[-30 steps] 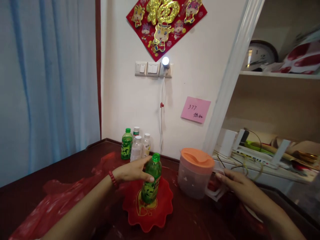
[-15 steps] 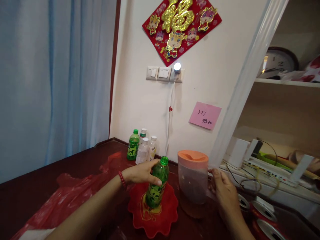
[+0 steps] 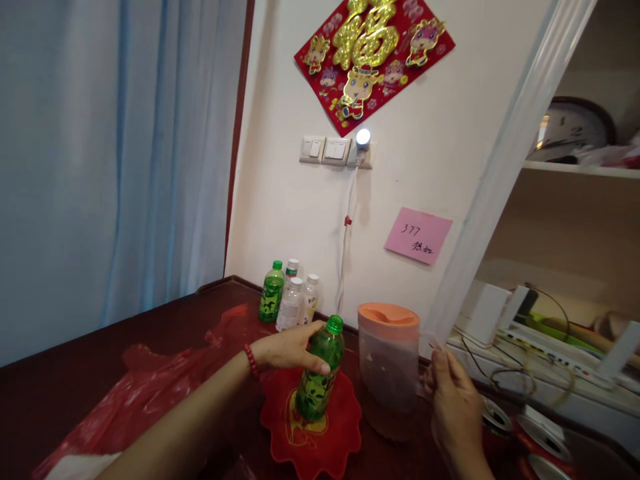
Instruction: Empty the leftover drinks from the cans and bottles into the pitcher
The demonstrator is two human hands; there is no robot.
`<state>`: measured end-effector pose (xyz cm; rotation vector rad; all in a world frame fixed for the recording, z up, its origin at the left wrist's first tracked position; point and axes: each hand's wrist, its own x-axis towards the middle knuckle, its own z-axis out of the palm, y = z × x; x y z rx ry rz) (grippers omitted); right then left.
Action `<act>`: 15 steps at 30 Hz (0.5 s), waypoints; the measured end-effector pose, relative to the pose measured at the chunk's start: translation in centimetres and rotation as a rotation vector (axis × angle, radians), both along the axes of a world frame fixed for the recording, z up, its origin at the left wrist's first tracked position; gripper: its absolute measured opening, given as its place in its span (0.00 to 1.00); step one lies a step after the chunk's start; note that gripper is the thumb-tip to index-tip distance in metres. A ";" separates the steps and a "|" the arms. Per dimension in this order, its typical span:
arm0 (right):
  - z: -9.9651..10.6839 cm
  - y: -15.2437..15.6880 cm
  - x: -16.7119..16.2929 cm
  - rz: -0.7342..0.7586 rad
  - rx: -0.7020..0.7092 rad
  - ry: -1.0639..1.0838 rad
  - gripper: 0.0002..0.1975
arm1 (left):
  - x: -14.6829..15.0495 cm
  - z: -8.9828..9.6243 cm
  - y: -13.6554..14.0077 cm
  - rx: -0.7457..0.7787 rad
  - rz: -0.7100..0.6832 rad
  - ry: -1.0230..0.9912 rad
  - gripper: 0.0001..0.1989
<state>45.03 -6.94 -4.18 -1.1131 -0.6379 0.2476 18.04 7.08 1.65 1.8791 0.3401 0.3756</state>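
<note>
The left hand point(image 3: 290, 348) is wrapped around the top part of a green bottle point(image 3: 318, 372) with a green cap. The bottle leans a little and stands on a red mat point(image 3: 313, 439) with a wavy edge. The right hand point(image 3: 453, 407) is closed on the handle of a clear jug point(image 3: 389, 370) with an orange lid, just beside the bottle. Both stand on the dark bench point(image 3: 100, 353). A red bag point(image 3: 145, 393) lies under the left arm. Four small bottles point(image 3: 289, 303) stand by the wall, near a pink note point(image 3: 418, 235).
</note>
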 end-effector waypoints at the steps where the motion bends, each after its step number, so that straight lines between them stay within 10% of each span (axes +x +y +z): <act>1: -0.2 0.1 -0.1 -0.033 0.007 0.013 0.40 | 0.0 0.0 0.0 0.000 0.002 0.001 0.30; 15: -0.6 0.5 -0.5 -0.072 0.133 0.056 0.29 | 0.0 0.1 0.0 -0.027 -0.072 -0.025 0.32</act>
